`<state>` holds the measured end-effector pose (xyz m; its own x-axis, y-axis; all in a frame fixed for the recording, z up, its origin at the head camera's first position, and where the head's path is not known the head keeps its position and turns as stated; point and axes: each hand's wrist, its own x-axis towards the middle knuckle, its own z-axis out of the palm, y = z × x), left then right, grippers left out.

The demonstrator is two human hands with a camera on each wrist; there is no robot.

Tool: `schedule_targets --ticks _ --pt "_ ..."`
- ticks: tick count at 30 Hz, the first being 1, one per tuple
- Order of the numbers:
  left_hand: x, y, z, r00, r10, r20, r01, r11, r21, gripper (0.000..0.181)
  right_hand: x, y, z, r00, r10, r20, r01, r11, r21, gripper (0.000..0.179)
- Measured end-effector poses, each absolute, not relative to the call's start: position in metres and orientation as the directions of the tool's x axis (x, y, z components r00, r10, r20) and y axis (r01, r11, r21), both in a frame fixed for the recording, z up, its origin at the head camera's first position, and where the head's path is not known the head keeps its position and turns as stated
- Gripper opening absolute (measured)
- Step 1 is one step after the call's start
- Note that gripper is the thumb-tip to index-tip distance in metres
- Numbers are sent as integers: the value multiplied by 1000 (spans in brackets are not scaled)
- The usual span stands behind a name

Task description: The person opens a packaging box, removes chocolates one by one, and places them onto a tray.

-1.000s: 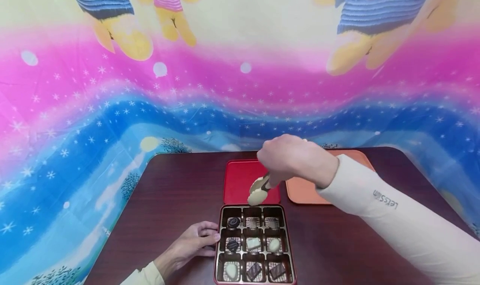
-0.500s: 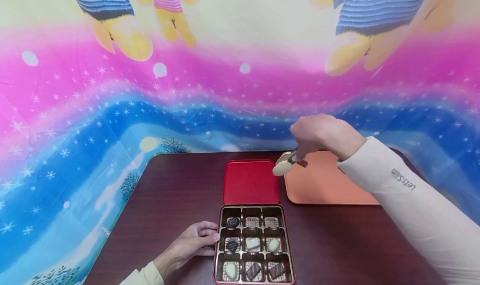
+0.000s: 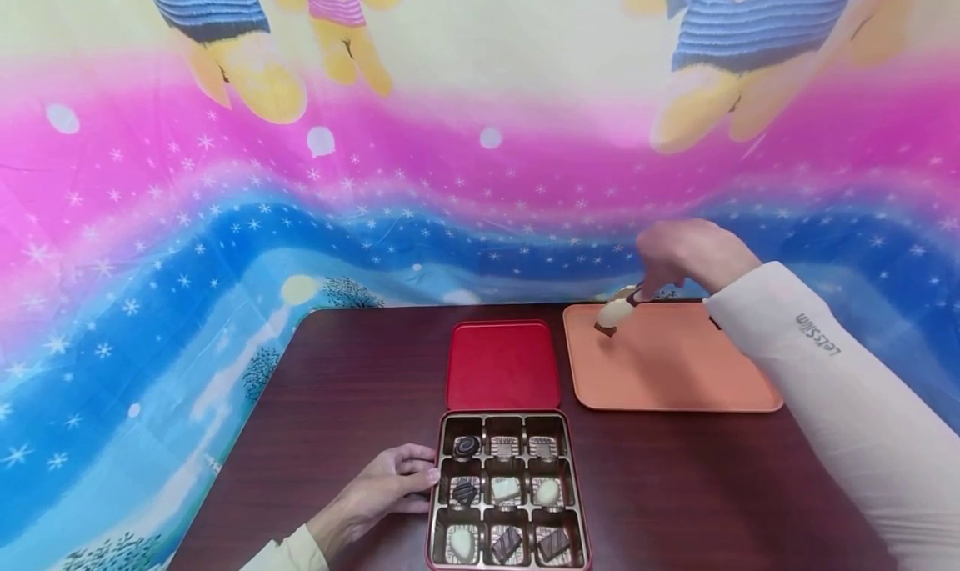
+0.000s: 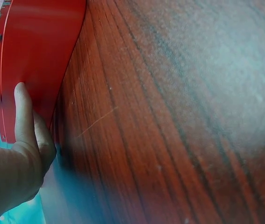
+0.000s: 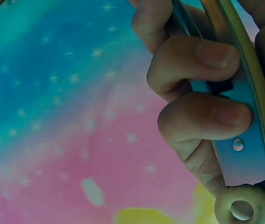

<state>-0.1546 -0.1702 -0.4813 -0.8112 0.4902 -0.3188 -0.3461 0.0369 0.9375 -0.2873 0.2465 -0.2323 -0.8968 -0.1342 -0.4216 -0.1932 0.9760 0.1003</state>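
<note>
In the head view, my right hand (image 3: pixel 686 250) grips a pair of tongs (image 3: pixel 617 313) with cream tips, pointing down over the left part of the orange tray (image 3: pixel 675 392). A small brown chocolate (image 3: pixel 606 330) shows right at the tips. The right wrist view has my fingers curled round the tongs' metal handle (image 5: pixel 237 161), which ends in a cream ring. My left hand (image 3: pixel 386 481) rests its extended fingers against the left side of a red chocolate box (image 3: pixel 435 525). From the left wrist view, the fingertips touch the box's red wall (image 4: pixel 43 42).
Dark and white chocolates, such as a dark swirl (image 3: pixel 467 446) and a white oval (image 3: pixel 461 543), sit in the box's compartments. Behind the box lies its red lid (image 3: pixel 502 367). A dark thing (image 3: pixel 713 324) peeks out by the right sleeve. A printed cloth hangs behind the dark table (image 3: pixel 360 379).
My right hand has carried the tongs rightward from above the box and lid to over the orange tray. The left hand has stayed at the box's side.
</note>
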Motion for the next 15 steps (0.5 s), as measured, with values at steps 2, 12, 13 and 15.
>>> schedule_targets --ticks 2,12,13,15 --pt "-155 -171 -482 -811 493 -315 -343 34 939 55 -291 255 -236 -895 -115 -431 -180 977 114 48" --pt "-155 -171 -483 -813 487 -318 -347 33 937 55 -304 294 -261 -911 -49 -410 -86 994 72 46" --pt "-155 -171 -483 -814 486 -318 -346 34 938 55 -304 297 -264 -914 -44 -404 -76 995 65 45" --pt "-155 -171 -484 -815 484 -320 -346 37 938 55 -305 303 -270 -918 -44 -393 -72 996 56 43"
